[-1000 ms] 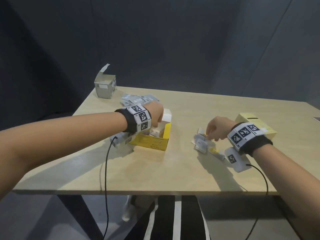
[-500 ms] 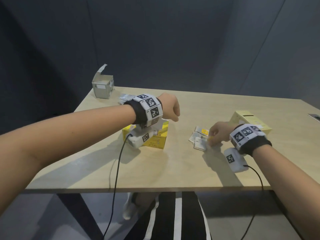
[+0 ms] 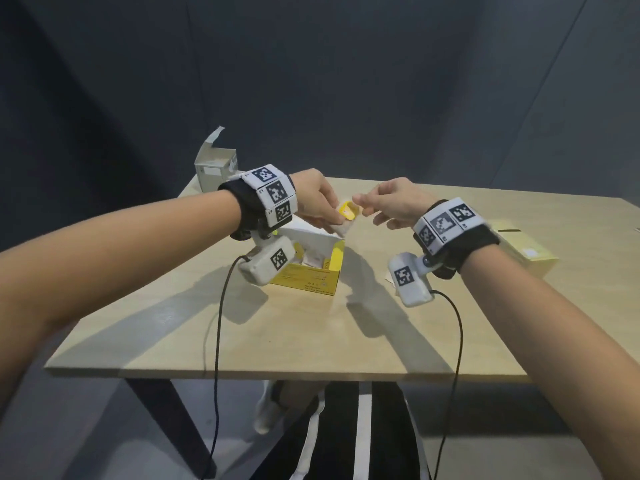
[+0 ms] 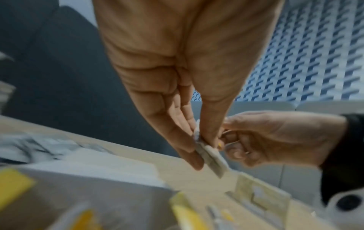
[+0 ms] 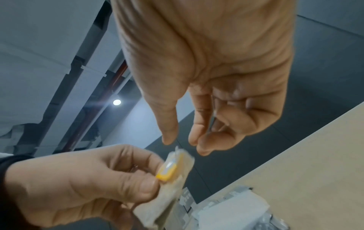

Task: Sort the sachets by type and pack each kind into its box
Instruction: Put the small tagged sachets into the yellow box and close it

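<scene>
Both hands meet in the air above the open yellow box (image 3: 304, 279). My left hand (image 3: 332, 223) pinches a small stack of white sachets with a yellow label (image 3: 347, 212) between thumb and fingers. The left wrist view shows the same sachets (image 4: 211, 157) edge-on in my left hand (image 4: 204, 149). My right hand (image 3: 360, 202) hovers just right of the stack. In the right wrist view my right hand (image 5: 183, 141) has thumb and fingers loosely curled and apart, just above the top of the sachets (image 5: 171, 169), with nothing in it.
A grey box (image 3: 214, 168) with its flap up stands at the table's back left, with grey sachets (image 4: 39, 146) near it. A pale yellow box (image 3: 526, 251) lies at the right. More sachets (image 3: 389, 276) lie partly hidden behind my right wrist camera.
My left hand has come up out of the yellow box and moved right. My right hand has risen from the sachet pile to meet it, and the sachets are now in the left hand.
</scene>
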`<control>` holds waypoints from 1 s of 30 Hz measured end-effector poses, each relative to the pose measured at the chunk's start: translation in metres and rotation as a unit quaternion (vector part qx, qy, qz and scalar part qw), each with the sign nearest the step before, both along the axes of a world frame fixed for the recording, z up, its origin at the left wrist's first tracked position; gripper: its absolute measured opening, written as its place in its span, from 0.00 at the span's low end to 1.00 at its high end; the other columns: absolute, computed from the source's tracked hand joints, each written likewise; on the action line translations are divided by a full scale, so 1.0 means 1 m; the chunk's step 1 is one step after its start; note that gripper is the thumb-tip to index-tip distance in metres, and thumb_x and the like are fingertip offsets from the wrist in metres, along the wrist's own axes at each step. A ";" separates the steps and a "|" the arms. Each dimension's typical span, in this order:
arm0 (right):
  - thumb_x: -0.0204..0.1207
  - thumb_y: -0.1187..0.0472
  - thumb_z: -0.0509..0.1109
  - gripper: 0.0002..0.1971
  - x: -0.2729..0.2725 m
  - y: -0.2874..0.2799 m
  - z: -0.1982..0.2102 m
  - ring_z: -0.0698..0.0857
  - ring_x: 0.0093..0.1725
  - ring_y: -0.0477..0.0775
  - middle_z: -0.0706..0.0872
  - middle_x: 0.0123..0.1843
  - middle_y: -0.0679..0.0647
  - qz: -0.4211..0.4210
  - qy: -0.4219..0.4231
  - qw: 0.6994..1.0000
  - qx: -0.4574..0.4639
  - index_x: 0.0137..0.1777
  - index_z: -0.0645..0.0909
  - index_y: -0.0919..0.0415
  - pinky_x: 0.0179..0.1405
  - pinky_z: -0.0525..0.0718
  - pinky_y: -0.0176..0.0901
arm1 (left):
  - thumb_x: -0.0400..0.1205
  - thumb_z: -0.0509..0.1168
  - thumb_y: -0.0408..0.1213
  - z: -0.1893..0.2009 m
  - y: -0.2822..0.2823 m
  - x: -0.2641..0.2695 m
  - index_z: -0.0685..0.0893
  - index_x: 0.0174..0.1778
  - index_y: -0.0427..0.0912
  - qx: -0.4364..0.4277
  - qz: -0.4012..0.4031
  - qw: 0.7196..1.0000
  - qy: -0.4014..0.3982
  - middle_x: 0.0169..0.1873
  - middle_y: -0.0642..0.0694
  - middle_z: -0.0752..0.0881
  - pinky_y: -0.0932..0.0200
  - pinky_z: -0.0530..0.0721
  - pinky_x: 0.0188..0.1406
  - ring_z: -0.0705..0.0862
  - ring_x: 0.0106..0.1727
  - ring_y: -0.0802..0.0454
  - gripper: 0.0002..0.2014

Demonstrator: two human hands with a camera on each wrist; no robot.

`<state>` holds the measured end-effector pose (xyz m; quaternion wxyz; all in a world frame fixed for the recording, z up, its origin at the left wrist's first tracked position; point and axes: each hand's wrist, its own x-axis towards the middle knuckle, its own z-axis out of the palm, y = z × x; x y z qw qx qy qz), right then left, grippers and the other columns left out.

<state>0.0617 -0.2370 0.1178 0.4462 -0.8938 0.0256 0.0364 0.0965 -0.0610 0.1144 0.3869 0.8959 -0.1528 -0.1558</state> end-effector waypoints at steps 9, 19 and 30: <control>0.74 0.55 0.74 0.08 0.002 -0.024 -0.025 0.83 0.36 0.45 0.86 0.43 0.50 -0.016 0.024 0.998 -0.058 0.45 0.80 0.58 0.29 0.73 0.37 | 0.72 0.75 0.45 -0.042 0.023 0.009 0.92 0.40 0.38 0.244 0.030 0.969 -0.025 0.36 0.43 0.92 0.47 0.90 0.49 0.91 0.42 0.44 0.12; 0.70 0.59 0.78 0.16 0.003 -0.067 -0.066 0.85 0.42 0.53 0.89 0.50 0.56 0.034 0.121 0.936 -0.329 0.56 0.87 0.63 0.42 0.84 0.43 | 0.75 0.73 0.41 0.004 0.037 0.007 0.90 0.43 0.47 0.179 0.027 0.975 -0.132 0.26 0.57 0.88 0.66 0.82 0.35 0.86 0.31 0.65 0.05; 0.64 0.55 0.82 0.20 0.003 -0.073 -0.085 0.79 0.29 0.48 0.82 0.33 0.49 0.036 0.161 0.928 -0.335 0.55 0.84 0.58 0.31 0.80 0.39 | 0.75 0.73 0.43 0.009 0.034 -0.003 0.89 0.46 0.49 0.134 0.004 0.984 -0.116 0.34 0.56 0.90 0.58 0.86 0.51 0.89 0.38 0.63 0.06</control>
